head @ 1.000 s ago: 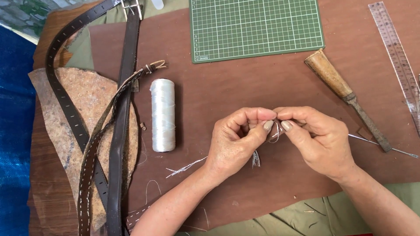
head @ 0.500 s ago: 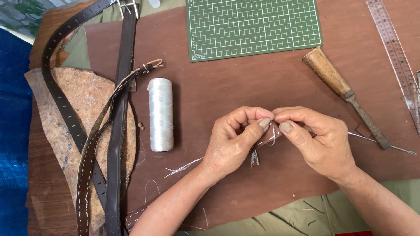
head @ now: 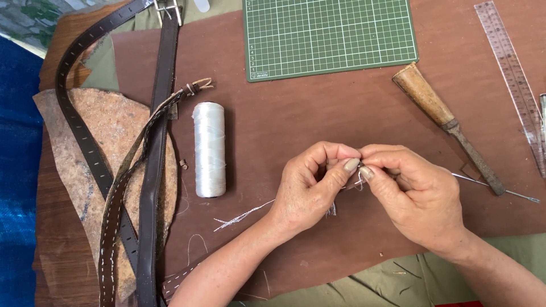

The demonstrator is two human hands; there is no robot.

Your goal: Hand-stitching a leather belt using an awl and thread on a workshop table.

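- While both hands meet over the brown leather sheet (head: 318, 108), the left hand (head: 310, 190) and the right hand (head: 415, 196) pinch one tiny thing between them.
- The left hand's grip is together: thumb and first finger press on a thin white thread (head: 244, 216) at the spot where the two hands touch.
- The right hand's grip is together too, pinching a small needle (head: 360, 166); the needle is mostly hidden, so only a bit of dark metal shows.
- The thread trails from the pinch, down past the left wrist, and lies frayed on the leather.
- A spool of white thread (head: 209, 149) lies on its side to the left of the left hand, well apart from it.
- Farther left, dark brown belts (head: 153, 170) with white stitches lie over a flat rough stone slab (head: 108, 131).
- An awl with a wooden handle (head: 446, 122) lies slanted just beyond the right hand, not touching it.
- A thin metal pin (head: 500, 190) pokes out from behind the right hand.
- A green cutting mat (head: 330, 34) sits at the far side of the worktop.
- A clear ruler (head: 512, 74) lies along the right edge.
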